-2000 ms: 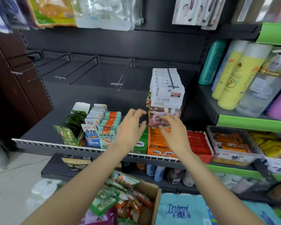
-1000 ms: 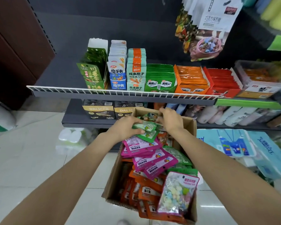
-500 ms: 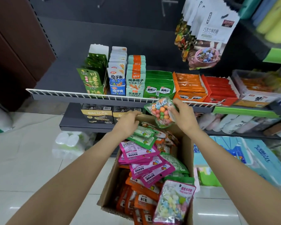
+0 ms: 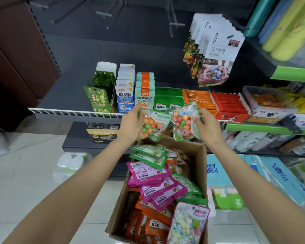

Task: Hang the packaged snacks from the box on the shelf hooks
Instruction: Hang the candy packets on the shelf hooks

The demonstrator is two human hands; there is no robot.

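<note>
- Far left: empty wire hooks [image 4: 74, 6] along the top of the dark back panel, above the shelf. They sit at the frame edge and are blurred, so I can't tell how many are free.
- Shelf rail [image 4: 74, 112] below, with upright snack cartons [image 4: 102, 90] standing behind it. Not part of this job.
- Left hand [image 4: 132, 125] is raised over the box, fingers curled round the left edge of a clear candy pouch [image 4: 152, 126] with a green header, thumb side pinching its top corner.
- Right next to it, the right hand [image 4: 207, 126] grips a second candy pouch [image 4: 182, 123] of the same type by its right edge, fingers wrapped behind. The two pouches are just beside each other and nearly touch.
- Cardboard box [image 4: 201, 159] is on the floor under both hands, still well filled: green, pink and orange packets plus a pastel candy bag [image 4: 187, 224] at the near end.
- Upper right: a row of white chocolate-candy bags [image 4: 220, 48] already hangs on one hook.
- Step, as I read it: pick is done, both pouches are out of the box, transfer to hook not yet started.
- Next move needs: lift to hook height, turn each pouch header-up, find the hang hole, thread it over a free hook tip one pouch at a time.
</note>
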